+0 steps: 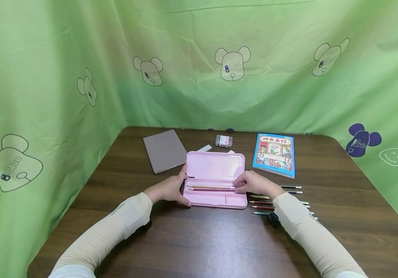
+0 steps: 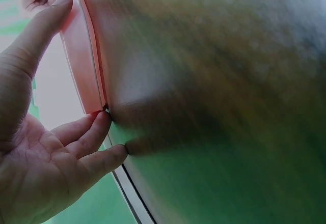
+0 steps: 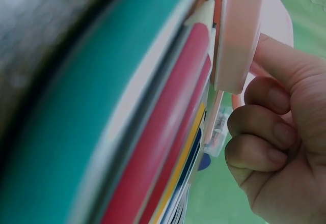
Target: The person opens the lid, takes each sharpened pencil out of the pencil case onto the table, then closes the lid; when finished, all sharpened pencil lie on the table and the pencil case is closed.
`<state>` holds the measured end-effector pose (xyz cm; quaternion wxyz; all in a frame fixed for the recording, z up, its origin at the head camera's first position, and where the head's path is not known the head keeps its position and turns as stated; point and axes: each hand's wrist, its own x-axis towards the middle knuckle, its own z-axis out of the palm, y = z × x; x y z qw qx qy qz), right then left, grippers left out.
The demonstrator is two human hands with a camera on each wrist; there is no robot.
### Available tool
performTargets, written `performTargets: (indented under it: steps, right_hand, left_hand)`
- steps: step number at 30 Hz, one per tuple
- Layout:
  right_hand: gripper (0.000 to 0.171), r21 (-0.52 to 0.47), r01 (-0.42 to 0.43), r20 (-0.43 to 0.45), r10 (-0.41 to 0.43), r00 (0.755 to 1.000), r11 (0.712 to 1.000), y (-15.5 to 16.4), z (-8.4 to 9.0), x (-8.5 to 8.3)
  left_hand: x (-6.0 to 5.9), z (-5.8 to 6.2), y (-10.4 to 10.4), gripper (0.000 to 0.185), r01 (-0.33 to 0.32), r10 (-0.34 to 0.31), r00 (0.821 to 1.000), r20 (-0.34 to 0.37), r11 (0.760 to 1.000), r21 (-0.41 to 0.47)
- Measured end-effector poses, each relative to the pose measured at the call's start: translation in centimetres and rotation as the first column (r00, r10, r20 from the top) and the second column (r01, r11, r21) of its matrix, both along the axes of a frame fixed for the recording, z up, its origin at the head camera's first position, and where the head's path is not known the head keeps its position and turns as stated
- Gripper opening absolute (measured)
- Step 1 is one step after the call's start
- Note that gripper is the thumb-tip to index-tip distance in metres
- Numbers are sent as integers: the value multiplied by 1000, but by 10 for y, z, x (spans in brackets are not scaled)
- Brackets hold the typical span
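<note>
A pink pencil case (image 1: 206, 199) lies on the table with its lid (image 1: 214, 165) raised. My left hand (image 1: 167, 189) holds the case's left end, thumb at the front and fingers towards the back. In the left wrist view the thumb and fingertips touch the case wall (image 2: 84, 56). Inside the rear compartment lie pencils (image 1: 209, 189), side by side. Over the right end of that compartment, my right hand (image 1: 256, 183) pinches the pencil ends. The right wrist view shows its other fingers (image 3: 262, 152) curled, while its pinching fingertips are hidden behind the case wall.
Several loose pencils (image 1: 261, 207) lie right of the case, partly under the right forearm. A grey notebook (image 1: 166, 150) sits at the back left, with a white object (image 1: 204, 148) beside it. Farther back are a small clear box (image 1: 224, 141) and a blue-bordered book (image 1: 274, 154).
</note>
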<state>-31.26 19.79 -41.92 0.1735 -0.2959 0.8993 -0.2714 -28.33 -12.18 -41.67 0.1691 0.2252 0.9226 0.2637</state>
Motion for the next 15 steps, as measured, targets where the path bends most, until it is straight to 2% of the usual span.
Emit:
performTargets:
  steps: [8,15]
  right_hand:
    - [6,12,1,-34,-1,999,1000,-5,1,-1]
    - [8,4,12,-28,-12,1000,1000,-7,0,0]
  left_hand:
    - [-1,1,0,136,11,-11,1000,-27,1000,11]
    - [1,0,0,136,2,-2,1000,-11,1000,-7]
